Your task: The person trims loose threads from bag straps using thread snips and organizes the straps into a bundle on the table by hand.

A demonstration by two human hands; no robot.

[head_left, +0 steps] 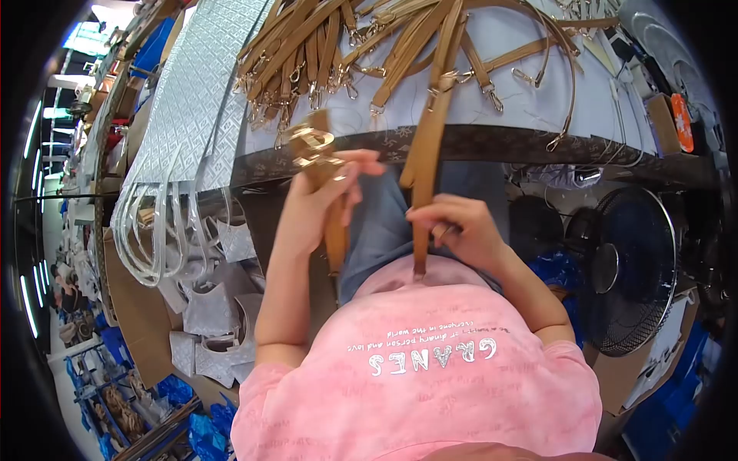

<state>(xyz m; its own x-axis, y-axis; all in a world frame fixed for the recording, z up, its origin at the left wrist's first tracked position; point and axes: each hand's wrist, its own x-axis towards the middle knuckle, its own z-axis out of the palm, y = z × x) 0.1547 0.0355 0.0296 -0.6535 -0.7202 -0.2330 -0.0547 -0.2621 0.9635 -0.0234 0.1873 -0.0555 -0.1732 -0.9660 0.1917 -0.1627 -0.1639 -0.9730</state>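
Observation:
My left hand [327,192] is closed round a tan strap near the table edge. Shiny gold metal hardware [311,144] sticks up above its fingers, blurred, and a tan length [336,238] of strap hangs below. My right hand [461,230] pinches another tan strap [427,157], which runs from the table over the edge and down to my waist. On the table beyond both hands lies a pile of tan straps [307,50] with metal snap hooks. One thin strap [570,100] curves away to the right, its hook near the edge.
Patterned silvery sheets [196,69] drape off the table's left side beside clear tubular loops [159,238]. Below stands a cardboard box [127,300] near grey patterned pieces [223,315]. A black fan [630,269] stands at the right, under the brown table edge [523,142].

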